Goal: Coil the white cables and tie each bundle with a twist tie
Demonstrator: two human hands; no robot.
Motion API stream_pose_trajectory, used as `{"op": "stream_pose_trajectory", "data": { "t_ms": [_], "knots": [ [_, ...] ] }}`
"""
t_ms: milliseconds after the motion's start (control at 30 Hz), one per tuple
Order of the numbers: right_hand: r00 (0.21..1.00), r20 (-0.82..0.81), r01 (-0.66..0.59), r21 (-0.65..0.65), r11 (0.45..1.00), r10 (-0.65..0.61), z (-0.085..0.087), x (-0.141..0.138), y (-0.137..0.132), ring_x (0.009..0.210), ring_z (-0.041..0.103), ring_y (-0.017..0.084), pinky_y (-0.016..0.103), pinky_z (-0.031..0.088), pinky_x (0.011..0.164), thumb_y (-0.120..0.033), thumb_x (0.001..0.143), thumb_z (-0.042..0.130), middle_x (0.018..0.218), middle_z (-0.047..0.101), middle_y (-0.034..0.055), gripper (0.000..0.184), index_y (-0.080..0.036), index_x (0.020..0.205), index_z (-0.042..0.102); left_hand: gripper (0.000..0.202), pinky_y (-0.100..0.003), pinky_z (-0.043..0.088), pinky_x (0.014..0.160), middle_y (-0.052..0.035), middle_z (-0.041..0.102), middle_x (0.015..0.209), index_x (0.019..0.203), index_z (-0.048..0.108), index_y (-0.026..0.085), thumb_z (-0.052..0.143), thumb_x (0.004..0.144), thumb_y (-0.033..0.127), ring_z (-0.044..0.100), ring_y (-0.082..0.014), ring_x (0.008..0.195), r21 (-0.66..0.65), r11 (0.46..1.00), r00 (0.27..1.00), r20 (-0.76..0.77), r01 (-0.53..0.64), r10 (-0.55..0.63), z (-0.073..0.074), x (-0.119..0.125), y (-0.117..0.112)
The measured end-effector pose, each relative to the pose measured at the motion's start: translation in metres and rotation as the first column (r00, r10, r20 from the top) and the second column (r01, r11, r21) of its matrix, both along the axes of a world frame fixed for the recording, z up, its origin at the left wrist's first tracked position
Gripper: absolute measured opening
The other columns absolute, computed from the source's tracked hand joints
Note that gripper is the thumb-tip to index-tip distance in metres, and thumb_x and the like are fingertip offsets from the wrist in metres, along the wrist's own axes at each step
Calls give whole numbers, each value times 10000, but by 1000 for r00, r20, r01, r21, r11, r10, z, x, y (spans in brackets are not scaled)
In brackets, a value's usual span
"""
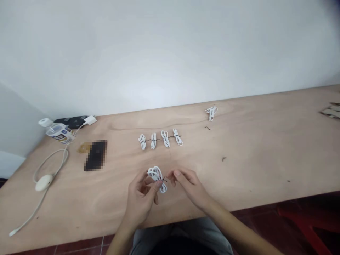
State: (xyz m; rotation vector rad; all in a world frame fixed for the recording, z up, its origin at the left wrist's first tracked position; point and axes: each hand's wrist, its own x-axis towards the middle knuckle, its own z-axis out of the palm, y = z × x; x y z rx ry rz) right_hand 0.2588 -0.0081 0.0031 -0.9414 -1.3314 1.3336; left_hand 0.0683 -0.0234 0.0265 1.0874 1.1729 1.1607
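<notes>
Grey trousers [183, 230] at the bottom edge of the view, with two bare forearms reaching up over the near edge of a plywood table [252, 159]. Left hand [140, 200] closed on a looped white cable bundle [156, 180], fingers curled and thumb pressed against the loops, the bundle held above the wood between both hands. Right hand [190, 187] narrow, thumb and forefinger drawn close together beside the bundle, fingertips [175, 174] just by a short black twist tie [164, 180] at the bundle's middle; whether they touch it, impossible to tell.

Farther across the wood, a row of four small white cable bundles [160, 139], side by side and slightly apart, a thin black line crossing the middle of each. Up and to the right, near the far edge, one more white cable bundle [211, 113], well apart from the row. Tiny dark wire scraps [208, 128] on the bare wood nearby.

Toward the left, a dark pixelated rectangle [95, 155], too blurred to name, just beside an amber patch [84, 148]. In the far corner, a plastic bottle [60, 134] on its side, next to a black power strip [71, 122] and a white charger [90, 120]. Thin white cord [50, 159] looping across the left end, with a white oval object [44, 182] along it. Cardboard scraps [330, 111] at the right edge, a red plastic chair [305, 219] on dark red tile [260, 223] below the table, and a white wall [159, 53] behind everything.
</notes>
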Motion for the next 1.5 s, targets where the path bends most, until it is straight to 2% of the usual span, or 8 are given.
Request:
{"op": "stream_pose_trajectory", "data": {
  "t_ms": [267, 500, 567, 667, 800, 1000, 1133, 1500],
  "knots": [
    [976, -121, -204, -191, 960, 183, 7, -5, 4, 907, 676, 211, 345, 520, 852, -382, 895, 824, 939, 734, 38, 207, -198, 949, 746, 270, -200, 532, 463, -47, 740, 940, 1097, 736, 205, 799, 897, 376, 624, -116, 608, 61, 996, 978, -201, 71, -57, -3, -11, -1],
    [974, 193, -136, 98, 986, 115, 12, -5, 9, 854, 647, 189, 311, 514, 771, -240, 990, 691, 896, 706, 26, 74, -206, 927, 711, 483, -190, 481, 345, -108, 756, 1102, 1235, 691, 165, 865, 838, 378, 626, -115, 563, -82, 992, 995, 8, 100, -100, -7, -11, 5],
    [948, 304, -193, 318, 928, 93, 12, -3, 12, 915, 650, 196, 333, 527, 828, -181, 1028, 617, 980, 721, 45, 101, -214, 1031, 713, 504, -183, 482, 343, -134, 727, 1242, 1283, 685, 164, 849, 859, 380, 608, -92, 562, -123, 982, 987, 86, 145, -135, -5, -14, 6],
    [896, 444, -312, 610, 729, 12, 9, -1, 19, 985, 644, 223, 393, 541, 887, -105, 1058, 509, 1069, 731, 88, 235, -210, 1161, 693, 511, -166, 473, 348, -162, 687, 1343, 1320, 683, 157, 814, 895, 408, 617, -100, 627, -175, 964, 971, 167, 198, -169, -1, -16, 8],
    [809, 575, -430, 720, 545, -121, 2, -2, 36, 1002, 639, 263, 448, 564, 868, -93, 1064, 465, 1019, 730, 107, 291, -213, 1174, 706, 542, -184, 491, 391, -175, 720, 1293, 1316, 676, 155, 827, 878, 436, 673, -152, 708, -179, 970, 981, 134, 163, -140, -1, -19, 16],
    [850, 510, -286, 652, 702, -128, -7, -13, 69, 1131, 646, 275, 463, 564, 972, -233, 1062, 555, 1191, 696, 122, 262, -236, 1308, 645, 571, -272, 587, 730, -129, 804, 1051, 1218, 711, 137, 917, 764, 416, 759, -231, 901, -45, 998, 998, -34, -45, 44, -9, -48, 68],
    [861, 502, -226, 526, 820, -85, -19, -16, 83, 942, 656, 226, 395, 563, 877, -256, 1060, 557, 1105, 674, 105, 230, -208, 1269, 640, 643, -293, 566, 774, -150, 809, 1086, 1272, 695, 99, 871, 787, 481, 751, -244, 928, 26, 998, 970, -234, -53, 58, -14, -79, 119],
    [929, 370, -146, 374, 916, -3, -39, -13, 94, 839, 604, 167, 308, 516, 758, -260, 1057, 544, 1094, 652, 72, 205, -209, 1230, 643, 547, -354, 566, 733, -145, 792, 993, 1182, 727, 93, 812, 755, 424, 732, -278, 844, 72, 995, 727, -679, -71, 101, -24, -104, 192]
  ]
}}
